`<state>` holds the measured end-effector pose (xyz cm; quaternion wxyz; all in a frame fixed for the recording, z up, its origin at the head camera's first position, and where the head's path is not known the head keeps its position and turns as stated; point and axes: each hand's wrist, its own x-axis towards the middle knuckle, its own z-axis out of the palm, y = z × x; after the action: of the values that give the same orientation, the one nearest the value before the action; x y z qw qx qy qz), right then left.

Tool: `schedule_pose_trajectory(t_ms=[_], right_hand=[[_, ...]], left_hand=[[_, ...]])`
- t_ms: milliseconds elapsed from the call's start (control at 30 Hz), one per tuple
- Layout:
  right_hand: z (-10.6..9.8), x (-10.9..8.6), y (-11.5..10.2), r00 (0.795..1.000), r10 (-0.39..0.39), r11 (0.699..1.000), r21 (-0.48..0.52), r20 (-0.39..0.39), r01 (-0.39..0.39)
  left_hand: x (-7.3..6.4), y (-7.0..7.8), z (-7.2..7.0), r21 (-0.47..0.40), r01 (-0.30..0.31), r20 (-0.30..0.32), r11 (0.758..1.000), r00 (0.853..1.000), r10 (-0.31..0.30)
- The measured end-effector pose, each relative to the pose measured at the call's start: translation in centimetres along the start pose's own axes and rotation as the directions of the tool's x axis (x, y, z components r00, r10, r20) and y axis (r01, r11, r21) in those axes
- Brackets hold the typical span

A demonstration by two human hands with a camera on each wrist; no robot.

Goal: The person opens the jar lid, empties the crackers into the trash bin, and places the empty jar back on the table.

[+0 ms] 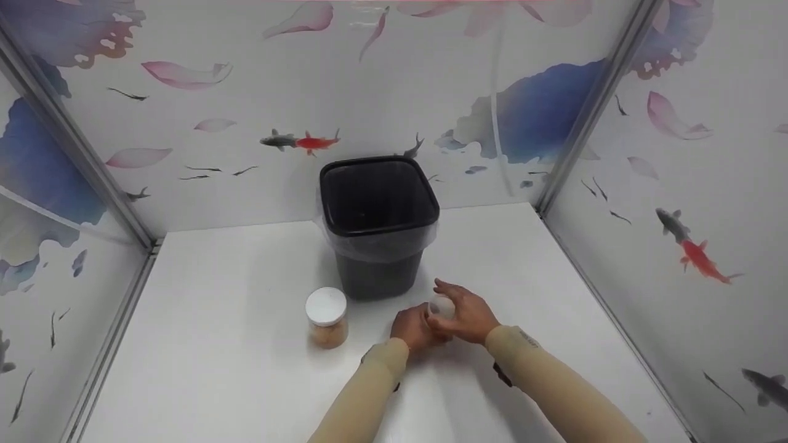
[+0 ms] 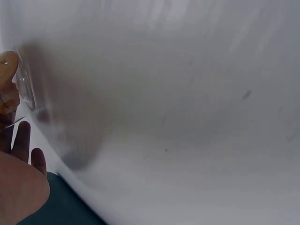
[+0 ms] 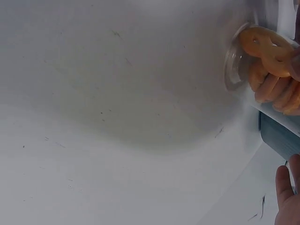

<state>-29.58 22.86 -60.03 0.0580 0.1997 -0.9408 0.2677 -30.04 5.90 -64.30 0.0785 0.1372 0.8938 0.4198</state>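
Note:
My left hand (image 1: 414, 328) grips a clear jar low over the white table, right of the other jar. Over its pale round lid (image 1: 441, 306) is my right hand (image 1: 473, 317), thumb on the near side and fingers on the far side. Pretzel-shaped biscuits (image 3: 269, 49) show through the jar's wall in the right wrist view, where the clear base (image 3: 233, 70) faces the table. The left wrist view catches the same jar (image 2: 24, 84) at its left edge. Further left stands a second jar (image 1: 327, 319) with a white lid and tan contents.
Behind the hands stands a black bin (image 1: 380, 271), its top uncovered and a translucent liner (image 1: 385, 245) folded over the rim. Printed panels enclose the white table (image 1: 215, 344) at the back and both sides, joined by metal corner posts (image 1: 594, 104).

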Motion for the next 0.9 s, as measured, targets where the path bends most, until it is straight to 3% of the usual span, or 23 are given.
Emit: schedule_pose_trajectory(t_ms=[167, 267, 400, 500, 700, 800, 900], right_hand=[[-0.7, 0.0, 0.1, 0.999, -0.021, 0.999, -0.039, 0.030, 0.022], [-1.2, 0.1, -0.2, 0.998, -0.021, 0.992, -0.127, 0.062, 0.029], [-1.7, 0.2, -1.3, 0.995, 0.017, 0.950, -0.311, 0.103, 0.015], [-1.8, 0.4, -2.5, 0.991, 0.081, 0.920, -0.391, 0.107, -0.033], [-1.3, 0.4, -4.3, 0.976, 0.207, 0.903, -0.396, 0.061, -0.167], [-0.8, 0.2, -4.0, 0.981, 0.195, 0.897, -0.406, 0.011, -0.174], [-0.4, -0.1, -3.3, 0.989, 0.143, 0.915, -0.376, -0.032, -0.144]], left_hand=[[0.1, 0.1, 0.1, 0.030, -0.033, -0.007, 0.999, 0.999, 0.033], [0.1, 0.0, 0.1, 0.067, -0.035, -0.013, 0.997, 0.999, 0.036], [-0.1, -0.2, 0.1, 0.110, -0.014, -0.013, 0.994, 1.000, 0.016], [-0.1, -0.3, 0.0, 0.159, -0.036, -0.029, 0.987, 0.999, 0.041], [0.0, -0.1, -0.2, 0.276, -0.127, -0.041, 0.953, 0.989, 0.144], [0.0, 0.1, -0.2, 0.263, -0.138, -0.033, 0.955, 0.988, 0.151], [0.0, 0.2, 0.1, 0.250, -0.145, -0.032, 0.957, 0.987, 0.158]])
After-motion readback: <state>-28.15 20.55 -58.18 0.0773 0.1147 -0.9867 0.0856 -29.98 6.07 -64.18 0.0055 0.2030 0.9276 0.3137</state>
